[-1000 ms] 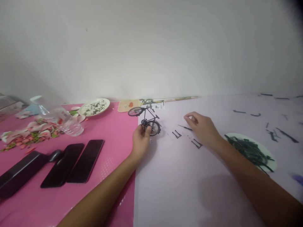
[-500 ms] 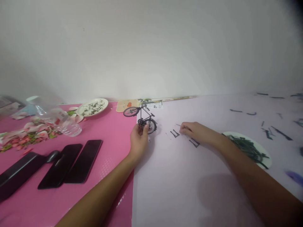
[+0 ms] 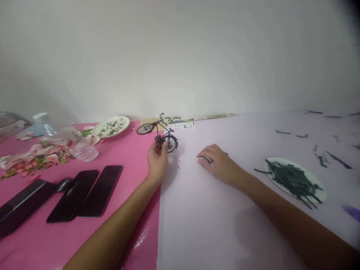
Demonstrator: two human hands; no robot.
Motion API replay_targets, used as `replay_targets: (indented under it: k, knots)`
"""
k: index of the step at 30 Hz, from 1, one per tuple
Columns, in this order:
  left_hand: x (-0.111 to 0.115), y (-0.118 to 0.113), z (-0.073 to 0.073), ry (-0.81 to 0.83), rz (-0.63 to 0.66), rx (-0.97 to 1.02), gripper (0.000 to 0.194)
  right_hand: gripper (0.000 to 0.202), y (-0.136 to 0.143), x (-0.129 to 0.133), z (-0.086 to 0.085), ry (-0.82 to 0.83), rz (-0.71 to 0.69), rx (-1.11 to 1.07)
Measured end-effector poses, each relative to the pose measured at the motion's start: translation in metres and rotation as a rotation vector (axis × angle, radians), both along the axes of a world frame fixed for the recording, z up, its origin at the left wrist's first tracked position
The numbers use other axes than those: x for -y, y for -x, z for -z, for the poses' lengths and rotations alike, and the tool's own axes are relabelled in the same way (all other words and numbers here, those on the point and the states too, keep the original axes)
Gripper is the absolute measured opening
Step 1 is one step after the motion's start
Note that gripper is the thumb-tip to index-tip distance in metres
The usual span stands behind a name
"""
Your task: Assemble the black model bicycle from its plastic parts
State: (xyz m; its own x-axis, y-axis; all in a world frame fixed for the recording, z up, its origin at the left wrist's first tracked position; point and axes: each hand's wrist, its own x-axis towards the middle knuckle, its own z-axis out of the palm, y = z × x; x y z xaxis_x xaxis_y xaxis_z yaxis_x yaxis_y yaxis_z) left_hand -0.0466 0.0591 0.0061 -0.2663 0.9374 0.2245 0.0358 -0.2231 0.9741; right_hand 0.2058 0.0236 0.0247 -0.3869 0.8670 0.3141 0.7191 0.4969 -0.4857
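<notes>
A small black model bicycle [image 3: 161, 133] is tilted above the table, its rear wheel pinched between the thumb and fingers of my left hand [image 3: 157, 161]. My right hand [image 3: 218, 163] is low over the pale sheet, to the right of the bicycle, with its fingers bent and drawn together. A small black U-shaped part [image 3: 208, 159] shows between its thumb and fingers; whether it is gripped or lies on the sheet under them is unclear. A dark tip pokes out behind the knuckles. Tiny specks [image 3: 179, 167] lie between my hands.
At right stands a white plate [image 3: 271, 186] heaped with dark green strips; loose black pieces [image 3: 339, 160] are scattered beyond it. On the pink left side are two phones [image 3: 101, 191], a black case [image 3: 25, 204], a plastic bottle [image 3: 67, 138], petals [image 3: 42, 157] and a crumb-filled plate [image 3: 123, 129].
My right hand has moved left and slightly down, over where the U-shaped parts lay. My left hand has shifted a little left with the bicycle, whose front has turned somewhat.
</notes>
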Motion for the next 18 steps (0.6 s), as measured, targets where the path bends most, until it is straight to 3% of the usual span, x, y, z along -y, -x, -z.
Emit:
replay_targets:
  k: [3, 8, 18]
  knots:
    - [-0.005, 0.003, 0.007, -0.001, -0.007, -0.003, 0.042, 0.035, 0.022, 0.012, 0.011, -0.078, -0.152, 0.050]
    - [-0.007, 0.001, 0.015, 0.028, -0.015, -0.017, 0.038, 0.058, 0.038, 0.021, 0.022, -0.006, -0.230, 0.161]
    - [-0.004, -0.002, 0.015, 0.005, 0.030, -0.016, 0.033, 0.057, 0.044, 0.017, 0.025, -0.001, -0.245, 0.191]
